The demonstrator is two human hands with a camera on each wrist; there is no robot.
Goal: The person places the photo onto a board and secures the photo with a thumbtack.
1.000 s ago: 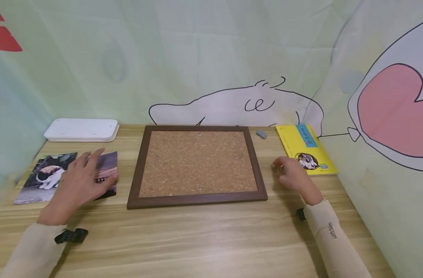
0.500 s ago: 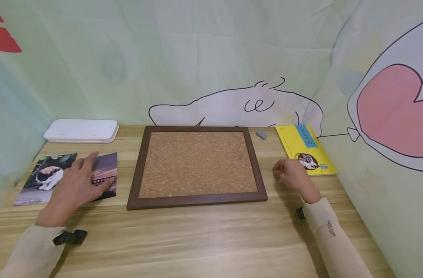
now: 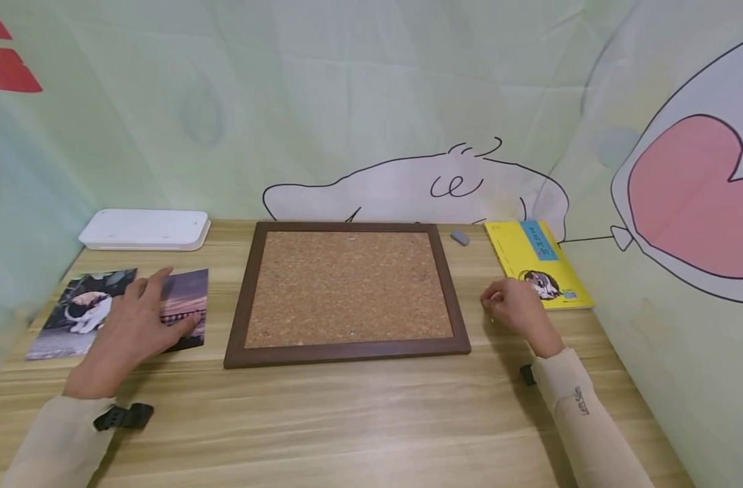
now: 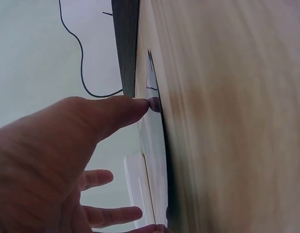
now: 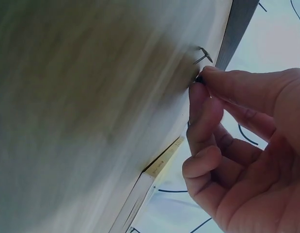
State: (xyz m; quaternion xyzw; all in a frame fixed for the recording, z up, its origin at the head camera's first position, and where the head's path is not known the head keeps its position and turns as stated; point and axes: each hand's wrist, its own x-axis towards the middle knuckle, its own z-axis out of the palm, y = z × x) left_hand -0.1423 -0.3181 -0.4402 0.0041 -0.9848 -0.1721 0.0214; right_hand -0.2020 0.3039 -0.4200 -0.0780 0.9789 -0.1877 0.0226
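My left hand (image 3: 130, 332) lies spread over two photo prints at the left. Its thumb tip touches the glossy right-hand photo (image 3: 188, 293), a purple dusk scene; the fingers reach over the edge of the other photo (image 3: 78, 313), which shows a white and brown cat. My right hand (image 3: 518, 308), between the corkboard (image 3: 350, 288) and the yellow book, pinches a small thumbtack (image 5: 199, 79) between thumb and index finger, mostly hidden by the fingertips. Another thumbtack (image 5: 204, 56) lies on the table just beyond those fingertips in the right wrist view.
A white case (image 3: 144, 228) stands at the back left. Behind the brown-framed corkboard's right corner lies a grey eraser-like block (image 3: 459, 237). The yellow book (image 3: 533, 261) rests at the table's right edge. Printed cloth walls enclose the wooden table (image 3: 347, 420).
My right hand's thumb and index finger have come together in a pinch, the hand staying near the same spot. My left hand has settled slightly lower on the photos.
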